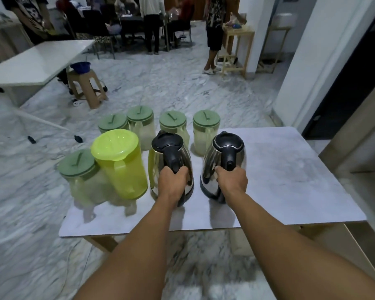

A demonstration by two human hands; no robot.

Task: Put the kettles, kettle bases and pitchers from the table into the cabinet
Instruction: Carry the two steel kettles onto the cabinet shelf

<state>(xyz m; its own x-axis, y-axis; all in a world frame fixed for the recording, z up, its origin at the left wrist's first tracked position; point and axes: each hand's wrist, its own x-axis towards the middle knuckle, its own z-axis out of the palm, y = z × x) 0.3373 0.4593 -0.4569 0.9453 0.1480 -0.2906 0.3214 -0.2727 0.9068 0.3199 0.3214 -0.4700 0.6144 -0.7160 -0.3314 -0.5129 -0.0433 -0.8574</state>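
**Gripping two kettles at once, with pitchers crowding the left one**

Standing at the near edge of the marble-topped table [290, 169], the person is holding one steel electric kettle in each hand. The left hand [173, 176] is curling round the black handle of the left kettle [157, 169], and the right hand [232, 177] is wrapping the handle of the right kettle [208, 167] the same way. Both kettles are sitting at the centre of the frame, near each other but apart. Whether they are resting on the tabletop or just off it is not clear.

The main risk is lying to the left. The yellow-green pitcher [121, 165] is standing just beside the left kettle, and a green-lidded clear pitcher [77, 163] is pressing against its far side, close to the table's left edge. A sideways swing of the left kettle would probably be knocking the yellow-green one into its neighbour and sending that one off the edge.

Four more green-lidded pitchers [172, 120] are lining the far side, so a forward lurch could be toppling those. Lifting both kettles together is also inviting them to clash. No kettle base or cabinet is plainly showing.
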